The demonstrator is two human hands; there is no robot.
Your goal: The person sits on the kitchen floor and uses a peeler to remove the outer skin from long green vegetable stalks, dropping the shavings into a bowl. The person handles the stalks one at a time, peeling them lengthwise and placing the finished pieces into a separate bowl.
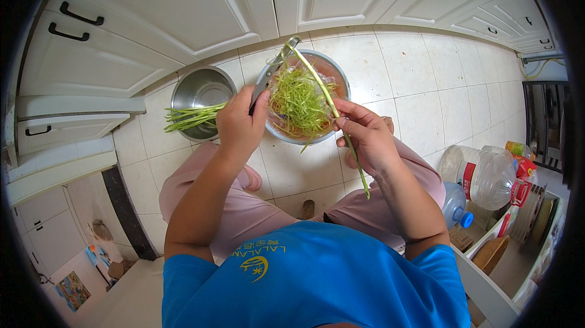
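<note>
My left hand (240,120) is closed around the dark handle of a vegetable peeler (270,74), whose metal head touches the upper end of an asparagus spear (325,88). Between the thumb and fingers of my right hand (368,133), the spear slants with its tip down towards my lap. Its upper part looks pale and peeled. Below both hands, a heap of green peelings (297,99) lies on clear plastic in a round basin (343,74). Several thin spears (194,116) lie across a stainless steel bowl (201,82), their right ends hidden behind my left hand.
White cabinets (183,3) with black handles run along the far side of the tiled floor (420,113). At right are a large clear plastic bottle (480,177), a blue water jug (454,202) and a white shelf (486,282). My knees flank the basin.
</note>
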